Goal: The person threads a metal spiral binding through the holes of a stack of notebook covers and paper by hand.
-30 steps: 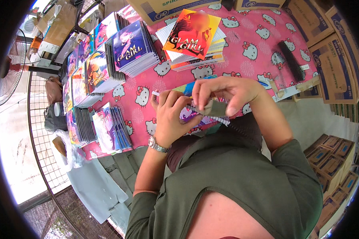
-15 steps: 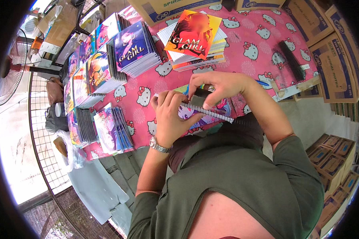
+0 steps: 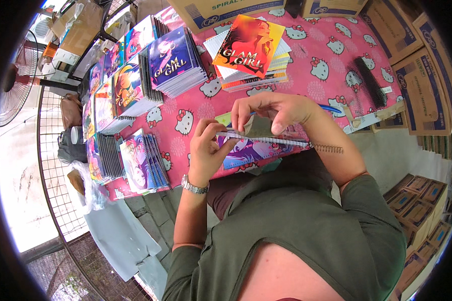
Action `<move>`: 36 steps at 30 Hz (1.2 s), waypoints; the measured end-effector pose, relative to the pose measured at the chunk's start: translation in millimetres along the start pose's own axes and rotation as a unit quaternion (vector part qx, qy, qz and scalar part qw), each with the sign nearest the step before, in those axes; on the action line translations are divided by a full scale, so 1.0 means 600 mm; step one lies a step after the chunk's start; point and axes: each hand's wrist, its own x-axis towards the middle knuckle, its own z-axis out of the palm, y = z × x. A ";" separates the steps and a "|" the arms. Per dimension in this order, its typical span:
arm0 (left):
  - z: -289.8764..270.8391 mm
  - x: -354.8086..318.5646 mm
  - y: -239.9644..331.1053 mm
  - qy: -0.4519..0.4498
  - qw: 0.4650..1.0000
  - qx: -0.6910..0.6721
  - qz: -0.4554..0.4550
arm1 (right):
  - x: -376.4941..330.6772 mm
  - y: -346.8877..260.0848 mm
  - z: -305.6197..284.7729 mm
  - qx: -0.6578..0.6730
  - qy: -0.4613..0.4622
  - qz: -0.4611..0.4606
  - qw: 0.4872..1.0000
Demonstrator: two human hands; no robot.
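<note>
My left hand (image 3: 206, 153) pinches the left end of a notebook's punched edge (image 3: 281, 141) between thumb and fingers. My right hand (image 3: 281, 111) arches over the same notebook, its bent fingertips at the edge near my left fingers and its thumb lower to the right. Between right thumb and fingers shows a dark grey-green surface I cannot make out. A dark spiral coil (image 3: 329, 148) sticks out past the edge's right end, beside my right forearm. Below the held edge lies a purple and pink illustrated cover (image 3: 246, 153).
Stacked spiral notebooks (image 3: 173, 62) stand on the left of the pink patterned table (image 3: 196, 103). An orange-covered notebook (image 3: 251, 45) tops a pile at the far middle. A bundle of black coils (image 3: 369, 83) lies at the right. Cardboard boxes (image 3: 419, 90) border the table.
My right thumb has moved away from the punched edge and its grip has loosened. More of the coil sticks out at the right end. My left hand keeps its pinch.
</note>
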 end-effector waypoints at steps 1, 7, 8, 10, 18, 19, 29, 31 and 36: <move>0.002 0.004 -0.001 -0.004 1.000 -0.005 0.010 | -0.002 0.001 -0.004 -0.124 0.031 0.046 0.991; 0.014 0.014 0.012 -0.049 0.998 -0.036 0.015 | -0.018 -0.005 0.005 -0.139 0.043 0.053 0.988; 0.016 0.016 0.017 -0.055 0.998 -0.039 0.011 | -0.021 -0.009 -0.003 -0.278 0.082 0.119 0.950; 0.019 0.018 0.022 -0.061 0.997 -0.048 0.009 | -0.029 -0.012 -0.003 -0.344 0.113 0.131 0.923; 0.024 0.020 0.018 -0.070 0.995 -0.062 0.015 | -0.036 0.000 0.011 -0.051 0.063 0.037 0.996; 0.024 0.021 0.019 -0.071 0.995 -0.069 0.017 | -0.034 -0.001 0.008 -0.140 0.078 0.072 0.984; 0.026 0.022 0.031 -0.047 0.998 -0.050 0.014 | -0.065 0.027 -0.038 -0.386 0.134 0.226 0.884; 0.023 0.013 0.026 -0.028 0.996 -0.085 -0.027 | -0.138 0.043 -0.091 -0.340 0.256 0.179 0.887; 0.007 -0.022 0.023 0.014 0.999 -0.018 -0.039 | -0.323 0.045 -0.139 -0.648 0.527 0.229 0.499</move>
